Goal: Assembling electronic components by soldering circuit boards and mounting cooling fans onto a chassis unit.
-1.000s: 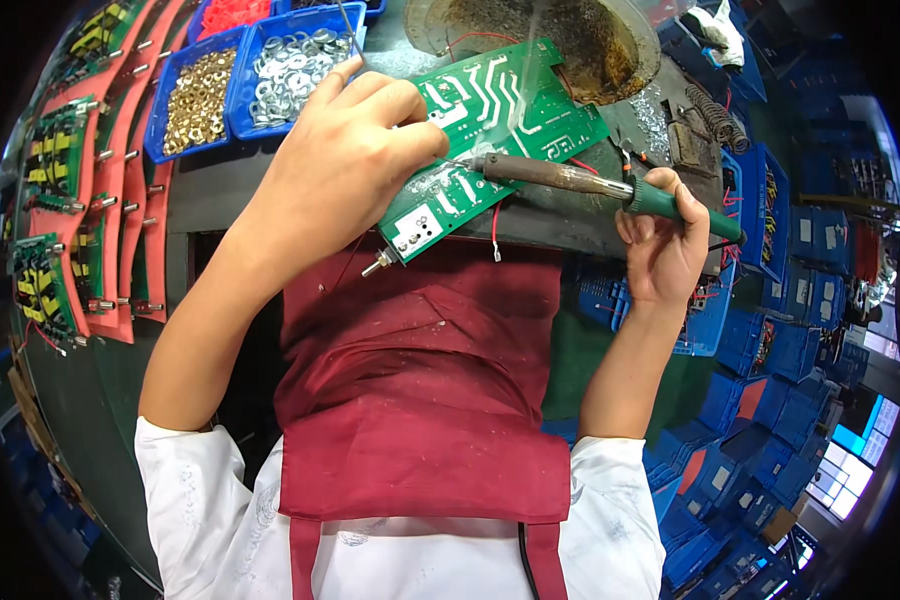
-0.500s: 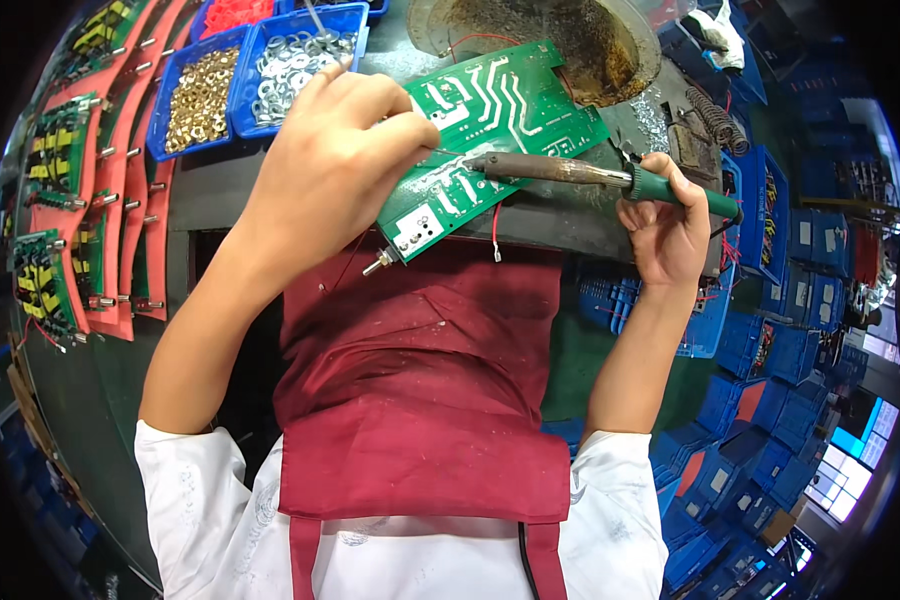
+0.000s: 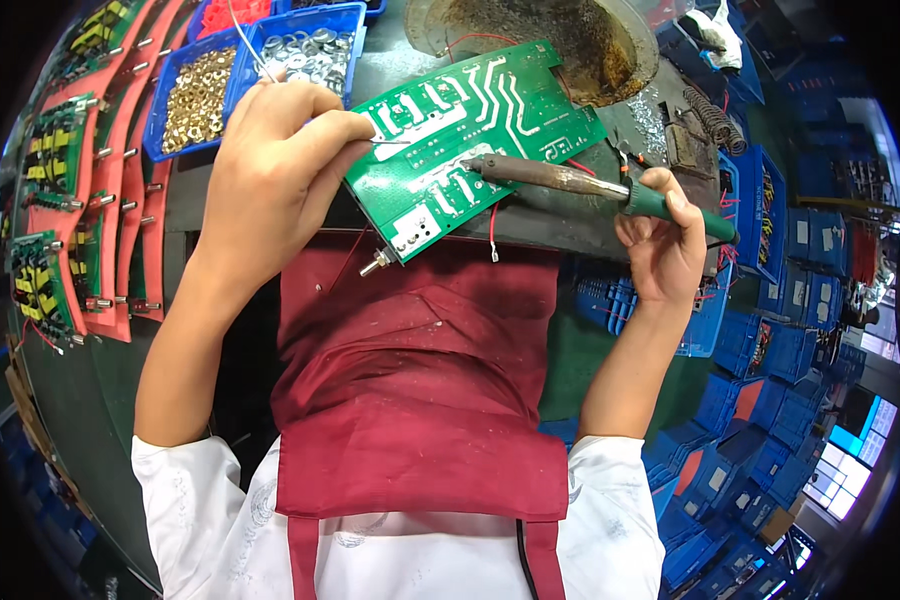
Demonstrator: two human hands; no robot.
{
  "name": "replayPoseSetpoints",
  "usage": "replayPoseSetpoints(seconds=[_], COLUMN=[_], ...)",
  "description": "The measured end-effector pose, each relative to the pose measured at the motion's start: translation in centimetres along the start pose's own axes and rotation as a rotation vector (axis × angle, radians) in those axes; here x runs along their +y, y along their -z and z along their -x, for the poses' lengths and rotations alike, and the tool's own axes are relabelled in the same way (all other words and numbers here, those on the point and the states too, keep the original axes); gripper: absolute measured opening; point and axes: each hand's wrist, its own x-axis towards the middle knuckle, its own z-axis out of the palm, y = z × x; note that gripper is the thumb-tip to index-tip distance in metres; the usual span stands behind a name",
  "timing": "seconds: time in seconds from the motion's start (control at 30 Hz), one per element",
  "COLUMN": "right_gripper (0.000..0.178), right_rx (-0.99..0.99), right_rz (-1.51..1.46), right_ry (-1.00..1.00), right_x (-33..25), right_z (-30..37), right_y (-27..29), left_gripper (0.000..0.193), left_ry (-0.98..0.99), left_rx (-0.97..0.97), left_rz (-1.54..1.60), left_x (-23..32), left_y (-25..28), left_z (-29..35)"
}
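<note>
Both grips closed: left hand (image 3: 265, 165) on solder wire (image 3: 391, 142), right hand (image 3: 662, 245) on soldering iron (image 3: 562, 177). Lingering heat could scorch the circuit board (image 3: 470, 125) at twelve o'clock.

We see a green circuit board (image 3: 480, 140) with silver-white traces, 3 of them zigzagging, and a silvery wire (image 3: 245, 40). Our soldering iron (image 3: 590, 185) pairs a dark green handle with a mottled brown barrel. Our apron (image 3: 420, 400) is maroon, our shirt (image 3: 185, 500) white with grey motifs. Blue bins (image 3: 185, 153) show gold pieces (image 3: 198, 95) and silver washers (image 3: 315, 60).
</note>
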Motion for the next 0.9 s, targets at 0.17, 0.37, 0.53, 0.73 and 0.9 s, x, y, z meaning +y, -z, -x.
replayPoseSetpoints(seconds=[0.17,0.37,0.53,0.73,0.9], right_gripper=[0.036,0.037,0.039,0.039,0.04], right_rx=[0.088,0.15,0.144,0.136,0.104], right_rz=[-0.024,-0.059,-0.118,-0.15,-0.104], right_ry=[0.004,0.016,0.021,0.025,0.036], right_x=[0.6,0.9,1.2,1.2,0.9], right_z=[1.9,3.4,3.6,3.3,3.0], right_y=[-0.9,-1.6,-1.2,-1.1,-0.8], left_gripper=[0.01,0.004,0.003,0.002,0.008], left_ry=[-0.043,-0.082,-0.138,-0.147,-0.109], left_rx=[-0.064,-0.056,-0.09,-0.097,-0.18], left_rz=[-0.011,-0.004,-0.017,-0.009,-0.002], left_x=[0.6,1.7,1.9,2.1,2.3], left_y=[-0.8,-2.3,-3.0,-3.2,-2.8], left_z=[-0.7,-1.8,-2.1,-2.2,-2.3])
